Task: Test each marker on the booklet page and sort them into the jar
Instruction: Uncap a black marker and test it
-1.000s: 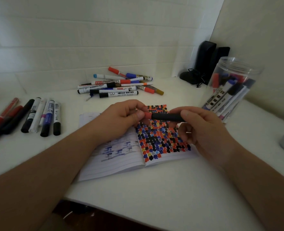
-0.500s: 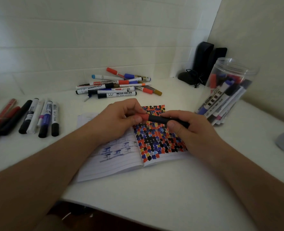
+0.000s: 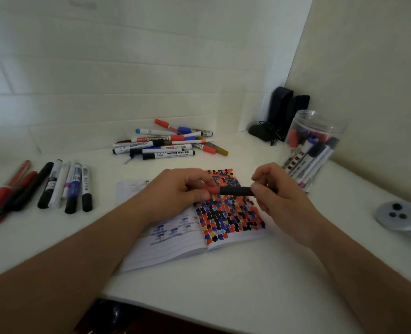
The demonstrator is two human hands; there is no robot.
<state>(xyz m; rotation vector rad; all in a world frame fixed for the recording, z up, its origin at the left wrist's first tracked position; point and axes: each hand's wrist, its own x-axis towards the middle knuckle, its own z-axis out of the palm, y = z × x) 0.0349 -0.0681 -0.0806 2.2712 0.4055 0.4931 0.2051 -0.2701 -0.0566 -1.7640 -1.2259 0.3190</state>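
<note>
A black marker (image 3: 237, 190) with a red cap (image 3: 212, 189) is held level above the open booklet (image 3: 194, 227), whose right page is covered in red, blue and black blots. My left hand (image 3: 175, 191) pinches the red cap end. My right hand (image 3: 279, 201) grips the black barrel. The cap sits on the marker. The clear plastic jar (image 3: 312, 150) stands at the right with several markers leaning inside.
A loose pile of markers (image 3: 168, 143) lies beyond the booklet near the wall. A row of markers (image 3: 55, 186) lies at the left. Two black speakers (image 3: 286, 109) stand in the corner. A grey round device (image 3: 399, 215) rests at the right edge.
My right hand has lifted and shifted slightly right along the barrel, and the marker has turned level again. The left hand stays pinched on the red cap.
</note>
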